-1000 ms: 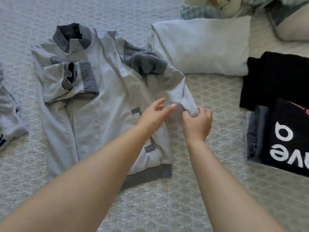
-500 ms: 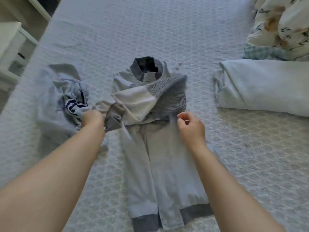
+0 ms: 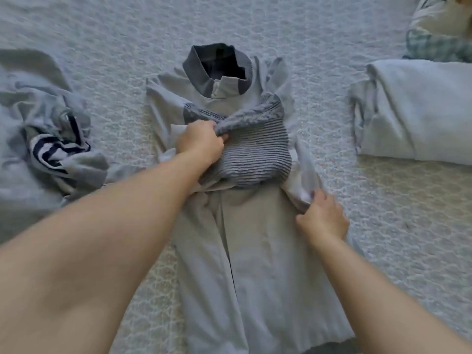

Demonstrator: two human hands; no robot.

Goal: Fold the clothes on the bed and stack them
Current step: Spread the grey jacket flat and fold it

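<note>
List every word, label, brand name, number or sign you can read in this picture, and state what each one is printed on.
None: no readable text shows anywhere in this view.
Grey jacket: no tag or logo visible.
Crumpled garment at the left: dark and white stripes only, no letters.
Folded pale item at the right: plain.
Bedspread: a woven pattern, no writing.

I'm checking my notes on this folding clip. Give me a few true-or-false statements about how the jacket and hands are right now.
1. The left hand grips a ribbed cuff on the jacket. True.
2. The right hand rests on the pillow. False: it pinches the jacket's right edge.
3. The jacket's collar points away from the person. True.
4. The crumpled garment lies right of the jacket. False: it lies left.
</note>
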